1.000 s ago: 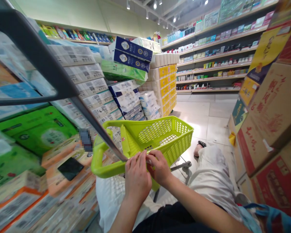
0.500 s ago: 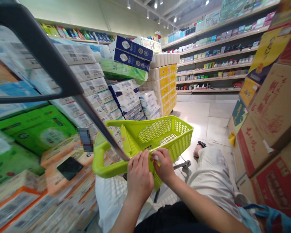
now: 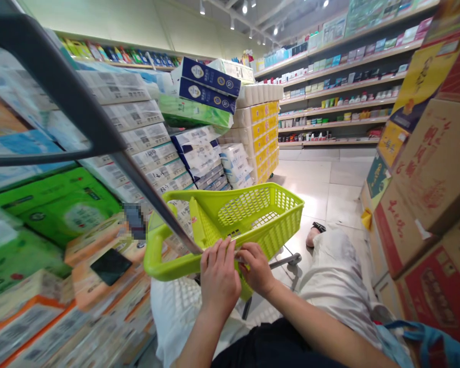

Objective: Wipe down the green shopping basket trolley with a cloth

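A lime-green shopping trolley basket (image 3: 260, 214) with perforated walls stands tilted before me, nothing lying in it. My left hand (image 3: 220, 271) is wrapped over its near rim, fingers together and back of the hand toward me; its thumb is hidden. Just right of it, my right hand (image 3: 256, 268) is closed in a pinch against the same rim. A bit of something small and whitish shows at those fingertips, too little to name. From the basket a metal pole (image 3: 153, 199) slants up left to a dark grey handle loop (image 3: 72, 97).
Stacked tissue packs (image 3: 138, 120) line the left. A dark phone-like slab (image 3: 111, 266) lies on orange packs. Cardboard cartons (image 3: 433, 168) stand at right. Shelves of small goods (image 3: 341, 92) fill the back beyond the tiled floor (image 3: 310, 179). A trolley wheel (image 3: 294, 259) shows near my leg.
My right hand has turned slightly and its fingers have curled lower along the rim, covering more of the whitish thing. The left hand stays on the rim; the basket has barely shifted.
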Tool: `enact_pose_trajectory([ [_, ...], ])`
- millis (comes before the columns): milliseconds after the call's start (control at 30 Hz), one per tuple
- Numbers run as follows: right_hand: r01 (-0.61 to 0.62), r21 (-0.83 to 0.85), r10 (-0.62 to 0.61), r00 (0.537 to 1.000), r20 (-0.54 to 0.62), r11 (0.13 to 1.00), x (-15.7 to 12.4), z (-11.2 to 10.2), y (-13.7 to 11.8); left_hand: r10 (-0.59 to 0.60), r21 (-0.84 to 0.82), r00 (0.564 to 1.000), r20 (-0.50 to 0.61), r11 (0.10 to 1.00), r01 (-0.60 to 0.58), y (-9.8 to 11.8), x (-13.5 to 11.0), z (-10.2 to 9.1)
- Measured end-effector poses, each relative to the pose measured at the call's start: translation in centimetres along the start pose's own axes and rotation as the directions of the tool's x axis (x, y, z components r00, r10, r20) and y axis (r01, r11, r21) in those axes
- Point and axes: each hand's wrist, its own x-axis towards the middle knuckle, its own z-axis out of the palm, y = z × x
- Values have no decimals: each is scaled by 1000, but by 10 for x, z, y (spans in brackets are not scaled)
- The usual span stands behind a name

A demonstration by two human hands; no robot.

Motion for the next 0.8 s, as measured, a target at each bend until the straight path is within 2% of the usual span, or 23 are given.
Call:
enact_pose_trajectory([
  [100, 61, 55, -62, 998, 16, 997, 8, 3, -10, -7, -11, 1000, -17, 1000, 7, 0, 0, 3],
  [167, 97, 14, -97, 994, 41, 995, 2, 7, -6, -11, -20, 1000, -13, 1000, 10, 0, 0, 3],
  [300, 140, -114, -115, 972, 204, 984, -23, 10, 11, -14, -27, 1000, 8, 1000, 14, -2, -1, 1],
  [367, 117, -103, -87, 962, 259, 988, -26, 4, 15, -15, -25, 1000, 7, 1000, 15, -2, -1, 1],
  [433, 26, -52, -15, 980, 197, 998, -18, -5, 12, -15, -23, 1000, -7, 1000, 14, -2, -2, 2],
  [500, -81, 6, 81, 996, 42, 997, -2, -16, 5, -16, -26, 1000, -21, 1000, 15, 0, -3, 4],
  [567, -136, 34, 139, 985, -105, 990, 16, -24, -3, -21, -32, 999, -32, 999, 20, 2, -4, 6],
  [600, -145, 28, 147, 979, -139, 989, 25, -27, -7, -24, -35, 999, -36, 999, 22, 4, -4, 7],
  [700, -113, -23, 111, 991, -75, 993, 41, -27, -15, -32, -33, 999, -40, 999, 31, 7, -6, 7],
  [800, -33, -43, 34, 999, 24, 999, 43, -23, -11, -35, -39, 998, -52, 999, 33, 8, -9, 7],
])
